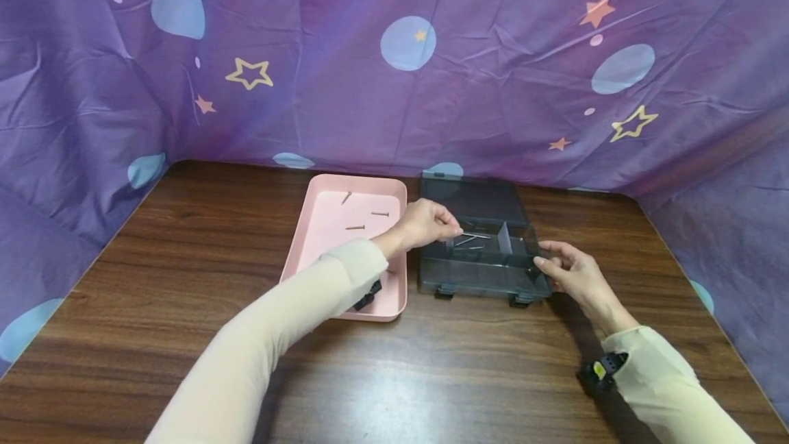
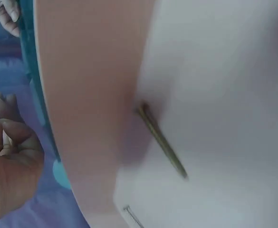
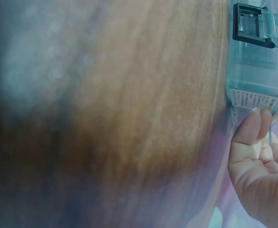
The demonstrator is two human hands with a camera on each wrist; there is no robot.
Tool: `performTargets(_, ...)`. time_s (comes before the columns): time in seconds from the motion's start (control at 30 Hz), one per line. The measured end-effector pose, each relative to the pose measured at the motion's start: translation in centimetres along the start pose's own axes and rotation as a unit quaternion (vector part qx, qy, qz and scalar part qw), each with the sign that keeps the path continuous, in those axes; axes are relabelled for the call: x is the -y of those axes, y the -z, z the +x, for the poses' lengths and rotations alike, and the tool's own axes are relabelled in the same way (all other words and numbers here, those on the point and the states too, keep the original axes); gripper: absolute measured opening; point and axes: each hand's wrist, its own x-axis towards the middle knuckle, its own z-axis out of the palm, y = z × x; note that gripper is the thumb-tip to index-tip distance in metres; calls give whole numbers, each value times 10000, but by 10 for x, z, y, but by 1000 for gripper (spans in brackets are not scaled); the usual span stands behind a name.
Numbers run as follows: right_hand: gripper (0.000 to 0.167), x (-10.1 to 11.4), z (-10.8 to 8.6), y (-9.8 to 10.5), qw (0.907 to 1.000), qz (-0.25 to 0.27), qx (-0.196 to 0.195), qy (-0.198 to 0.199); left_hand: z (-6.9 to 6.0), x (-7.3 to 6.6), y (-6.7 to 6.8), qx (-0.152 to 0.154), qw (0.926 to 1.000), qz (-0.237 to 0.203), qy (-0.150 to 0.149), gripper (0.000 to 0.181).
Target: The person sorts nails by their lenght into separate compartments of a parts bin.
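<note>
My left hand (image 1: 428,222) is over the dark transparent compartment box (image 1: 481,279), thumb and fingertips pinched together. A thin nail (image 1: 477,235) extends from those fingertips. Below it, several more nails (image 1: 468,248) lie in the box's left compartment. At the box's right wall, my right hand (image 1: 576,276) grips the edge between thumb and fingers; the right wrist view shows the thumb on the wall beside a printed label (image 3: 253,99). Left of the box stands a pink tray (image 1: 296,242) with a few nails, including a brassy nail (image 2: 162,140) near its wall. My left forearm covers part of the tray.
The box's lid (image 1: 471,199) is raised back towards the purple curtain (image 1: 345,101). A divider (image 1: 505,238) splits the box inside. Two latches (image 1: 444,292) are on its front. Brown wooden table (image 1: 431,375) extends in front of the box and tray.
</note>
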Motion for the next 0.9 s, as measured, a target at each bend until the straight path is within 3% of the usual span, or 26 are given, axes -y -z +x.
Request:
performTargets(0.33,52,1,0,0,10000,-41,11,32,-20,24,36,-12,9988,-359,334,15)
performTargets(0.47,54,1,-1,0,9999,-69,63,-77,-28,36,46,24,9985,-424,332,15)
performTargets(0.9,55,3,0,1,9996,-215,102,-170,-44,51,63,734,9959,-301,438,15)
